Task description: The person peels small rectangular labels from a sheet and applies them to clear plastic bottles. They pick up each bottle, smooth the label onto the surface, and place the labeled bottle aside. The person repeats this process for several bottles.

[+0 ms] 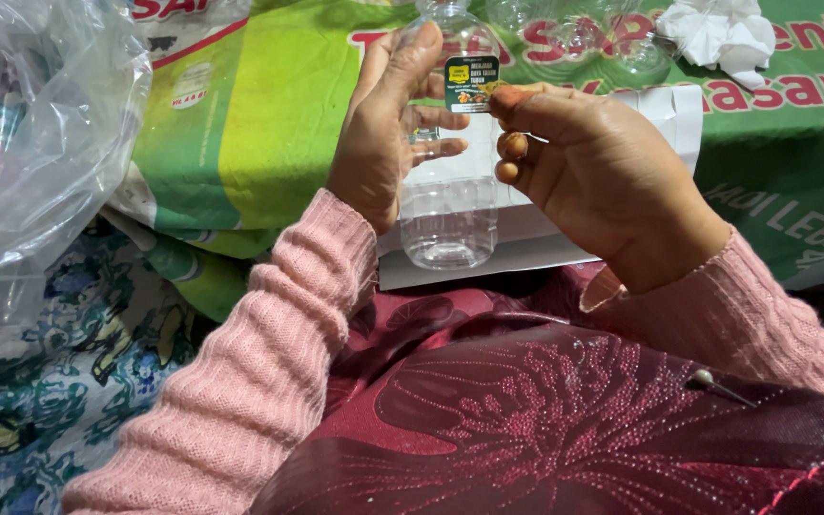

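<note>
holding a clear plastic bottle (448,215) upright over the lap, the left hand (388,124) is wrapping around its left side, thumb up near the neck and fingers curling across the front. the right hand (588,167) is pinching a small dark sticker (470,83) between thumb and forefinger, pressing it against the bottle's upper part; its other fingers are curling in toward the palm. both hands are grasping, neither is lying loose. pink knit sleeves (269,353) are covering both forearms, and a maroon patterned cloth (545,410) is lying across the lap. behind the bottle a white flat box (526,243) is resting on a green printed sack (259,124). more clear bottles (574,38) are lying further back, near a crumpled white cloth (722,33). a clear plastic bag (35,143) is bulging at the left.
</note>
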